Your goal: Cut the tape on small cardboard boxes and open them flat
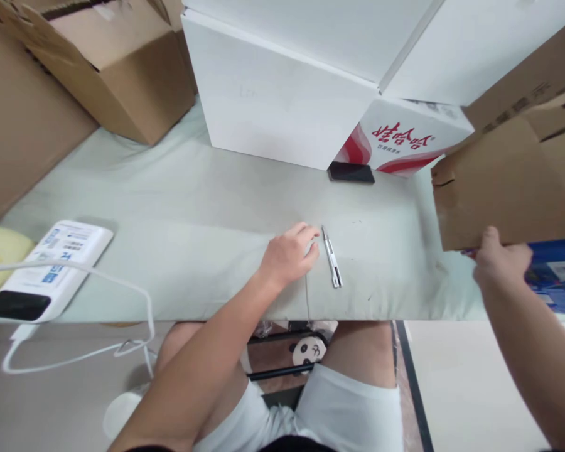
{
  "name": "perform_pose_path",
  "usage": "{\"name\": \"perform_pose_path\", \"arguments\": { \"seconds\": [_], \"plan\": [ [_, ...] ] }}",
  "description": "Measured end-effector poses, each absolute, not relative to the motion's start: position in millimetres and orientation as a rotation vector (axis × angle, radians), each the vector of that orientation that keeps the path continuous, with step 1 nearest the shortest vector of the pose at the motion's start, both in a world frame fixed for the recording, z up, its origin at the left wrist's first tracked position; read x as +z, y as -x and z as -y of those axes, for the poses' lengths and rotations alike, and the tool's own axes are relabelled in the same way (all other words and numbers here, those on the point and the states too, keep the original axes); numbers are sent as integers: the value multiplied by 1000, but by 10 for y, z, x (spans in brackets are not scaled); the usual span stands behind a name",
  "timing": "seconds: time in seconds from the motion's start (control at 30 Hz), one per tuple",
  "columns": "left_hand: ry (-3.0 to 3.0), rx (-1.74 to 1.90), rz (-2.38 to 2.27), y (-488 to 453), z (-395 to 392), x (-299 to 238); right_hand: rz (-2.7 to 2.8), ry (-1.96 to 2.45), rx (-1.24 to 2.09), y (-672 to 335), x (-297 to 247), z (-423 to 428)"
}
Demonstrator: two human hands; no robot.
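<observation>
My left hand point(288, 254) hovers over or rests on the pale green cloth, thumb and fingers loosely bent and apart, with nothing in them. Just right of its fingertips lies a slim silver utility knife point(331, 257), pointing away from me. At the right, my right hand point(501, 257) grips the near lower edge of a brown cardboard box point(503, 182), thumb on the front face; its other fingers are mostly hidden beneath. Under that box, a blue printed package point(558, 273) shows in part.
A dark phone point(351, 172) lies by a white box with red print point(405, 135). Large white boxes point(282, 94) stand behind. An open brown carton point(136, 81) is at the back left. A white power bank point(56, 270) with a cable point(122, 276) lies at the left.
</observation>
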State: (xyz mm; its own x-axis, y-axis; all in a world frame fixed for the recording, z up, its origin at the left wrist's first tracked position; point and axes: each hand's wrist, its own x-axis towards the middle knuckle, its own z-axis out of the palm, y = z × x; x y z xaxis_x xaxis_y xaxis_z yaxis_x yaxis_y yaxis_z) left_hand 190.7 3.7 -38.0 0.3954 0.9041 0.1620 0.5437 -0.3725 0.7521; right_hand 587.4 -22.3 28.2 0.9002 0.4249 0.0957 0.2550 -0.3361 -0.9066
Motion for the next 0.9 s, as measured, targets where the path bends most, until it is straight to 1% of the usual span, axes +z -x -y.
{"name": "perform_pose_path", "arguments": {
  "seconds": [0.07, 0.13, 0.2, 0.27, 0.37, 0.47, 0.63, 0.77, 0.9],
  "plan": [
    [-2045, 746, -1240, -1872, -46, -391, 445, 1971, 38, -5879, 339, -234],
    [-2035, 740, -1262, -1842, -67, -396, 441, 2019, -45, -5892, 413, -620],
    [-2028, 742, -1271, -1823, -94, -397, 492, 2095, -52, -5917, 480, -883],
    [-2026, 750, -1260, -1814, -118, -396, 573, 2187, 17, -5940, 513, -1002],
    [-2015, 764, -1247, -1803, -143, -396, 678, 2276, 125, -5936, 485, -960],
    [-1994, 785, -1247, -1781, -153, -392, 767, 2318, 160, -5878, 427, -792],
    [-1954, 855, -1243, -1704, -145, -350, 997, 2414, 118, -5590, 517, -606],
    [-1843, 926, -1262, -1578, -129, -300, 1391, 2390, 94, -4990, 697, -684],
    [-1755, 993, -1322, -1359, -111, -267, 1922, 2118, 189, -4042, 714, -896]
  ]
}}
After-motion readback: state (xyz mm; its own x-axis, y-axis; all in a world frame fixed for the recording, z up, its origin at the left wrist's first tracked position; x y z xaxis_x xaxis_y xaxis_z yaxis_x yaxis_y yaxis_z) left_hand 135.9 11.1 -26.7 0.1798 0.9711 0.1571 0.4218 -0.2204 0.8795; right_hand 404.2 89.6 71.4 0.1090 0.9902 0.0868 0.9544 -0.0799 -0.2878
